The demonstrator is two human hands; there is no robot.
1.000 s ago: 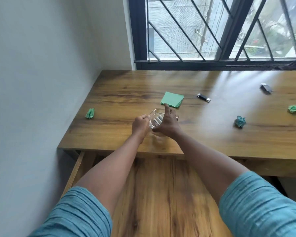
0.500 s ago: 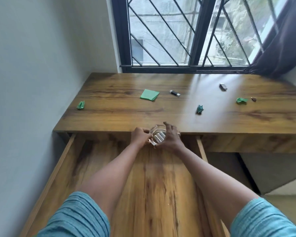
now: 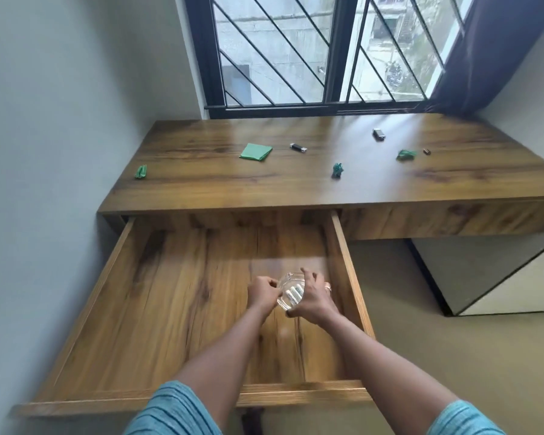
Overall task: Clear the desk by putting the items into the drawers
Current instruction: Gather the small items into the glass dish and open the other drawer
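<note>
I hold a small clear glass dish (image 3: 291,295) with white batteries in it between both hands, over the right part of the open wooden drawer (image 3: 182,309). My left hand (image 3: 262,293) grips its left rim and my right hand (image 3: 314,301) wraps its right side. Whether the dish touches the drawer floor I cannot tell. On the desk (image 3: 296,186) behind lie a folded green paper (image 3: 255,151), a black lighter (image 3: 298,147), a crumpled teal paper (image 3: 337,169), a green scrap (image 3: 141,171), another green crumple (image 3: 406,154) and a small dark device (image 3: 378,134).
The drawer is pulled far out under the desk's left half, its front rail (image 3: 296,395) near my elbows. A grey wall runs along the left. A barred window (image 3: 311,51) and a dark curtain (image 3: 496,48) stand behind the desk. A white cabinet (image 3: 496,277) sits under the right side.
Both hands have carried the glass dish from the desk top, over the desk's front edge, toward me and down into the open drawer. The view has pulled back.
</note>
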